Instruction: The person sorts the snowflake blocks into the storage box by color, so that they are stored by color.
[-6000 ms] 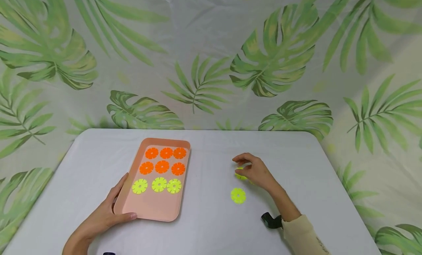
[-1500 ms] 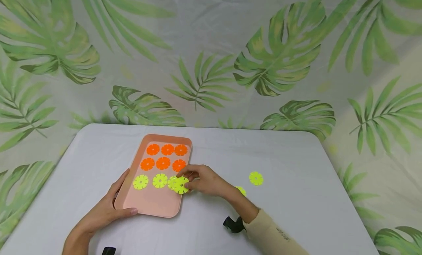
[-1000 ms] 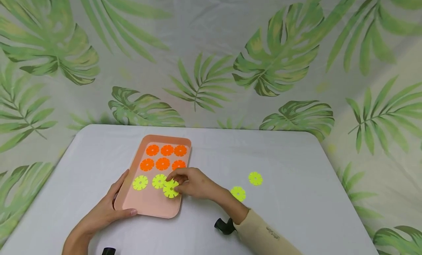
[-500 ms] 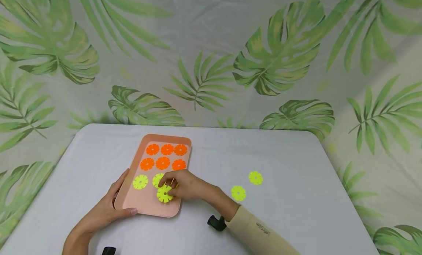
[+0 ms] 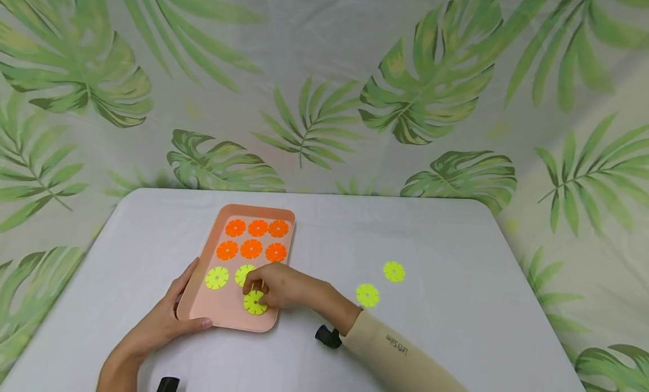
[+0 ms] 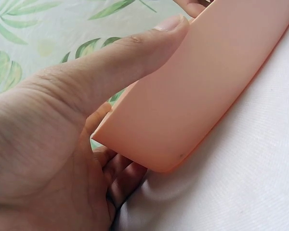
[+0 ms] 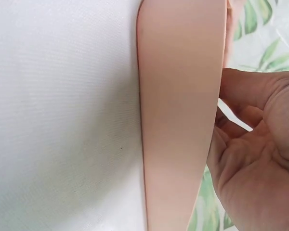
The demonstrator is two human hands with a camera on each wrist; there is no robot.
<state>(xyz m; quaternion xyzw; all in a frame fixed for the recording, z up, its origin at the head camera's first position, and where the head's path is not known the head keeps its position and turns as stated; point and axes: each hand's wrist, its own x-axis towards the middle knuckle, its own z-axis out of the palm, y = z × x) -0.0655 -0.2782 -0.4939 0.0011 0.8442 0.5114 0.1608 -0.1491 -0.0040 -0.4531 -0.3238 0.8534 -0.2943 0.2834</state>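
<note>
My left hand [image 5: 161, 319] grips the near left corner of a pink tray [image 5: 223, 319], its thumb [image 6: 135, 53] lying over the rim. Inside the tray, several orange notched plastic discs [image 5: 250, 249] form two rows. Below them lie yellow-green notched discs [image 5: 216, 278], one partly covered by my right hand [image 5: 284, 285]. That hand reaches over the tray's right rim. Its thumb and fingers pinch another yellow-green disc [image 5: 255, 303], low in the tray below the yellow-green row. In the right wrist view the tray wall [image 7: 180, 120] hides the fingertips and the disc.
Two more yellow-green discs lie on the white table [image 5: 456, 302] to the right of the tray: a nearer disc [image 5: 367, 295] and a farther disc [image 5: 394, 271]. A leaf-patterned cloth [image 5: 314, 99] hangs behind the table. A black wrist piece [image 5: 328, 337] sits under the right forearm.
My right hand has gone from the discs on the table leftward into the tray, bringing a yellow-green disc, which has come down towards the tray floor. The left hand keeps its grip.
</note>
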